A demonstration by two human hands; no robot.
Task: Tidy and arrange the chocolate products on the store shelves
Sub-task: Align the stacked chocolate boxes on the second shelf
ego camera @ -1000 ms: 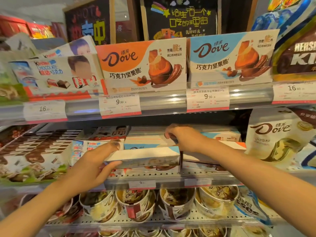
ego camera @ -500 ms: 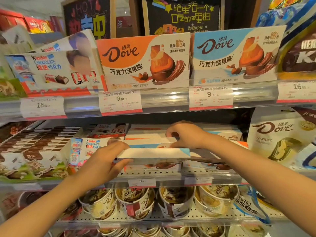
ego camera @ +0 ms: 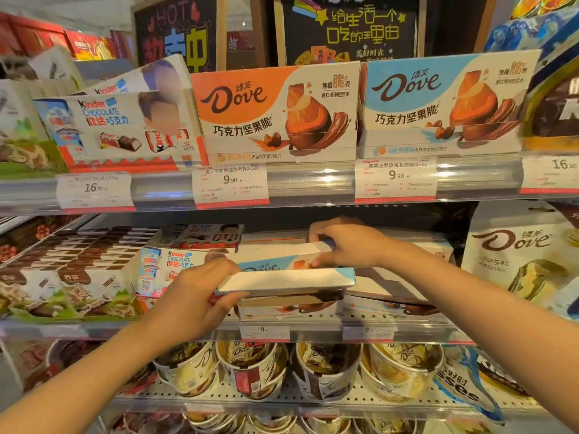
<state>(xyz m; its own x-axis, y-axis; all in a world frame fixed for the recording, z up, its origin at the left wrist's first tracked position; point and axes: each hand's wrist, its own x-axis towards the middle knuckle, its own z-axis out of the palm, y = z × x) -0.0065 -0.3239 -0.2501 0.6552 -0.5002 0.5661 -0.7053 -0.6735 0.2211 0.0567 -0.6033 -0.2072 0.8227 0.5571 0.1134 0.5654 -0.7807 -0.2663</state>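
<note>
A flat blue-and-white Dove box [ego camera: 286,275] is held nearly level over the middle shelf [ego camera: 313,327], lifted clear of the stacked Dove boxes [ego camera: 291,306] under it. My left hand [ego camera: 194,296] grips its left end, thumb under and fingers over. My right hand [ego camera: 347,245] pinches its far right edge. On the upper shelf stand an orange Dove box [ego camera: 275,114] and a blue Dove box [ego camera: 445,101], both upright and facing out.
Kinder boxes [ego camera: 119,130] lean on the upper shelf at left; another Kinder box [ego camera: 175,264] lies on the middle shelf beside brown-and-green bar trays [ego camera: 62,283]. A Dove bag [ego camera: 520,255] hangs right. Dove cups [ego camera: 326,371] fill the lower shelf.
Both hands have lifted the blue Dove box off the stack and drawn it toward me and slightly right; its front face now shows more.
</note>
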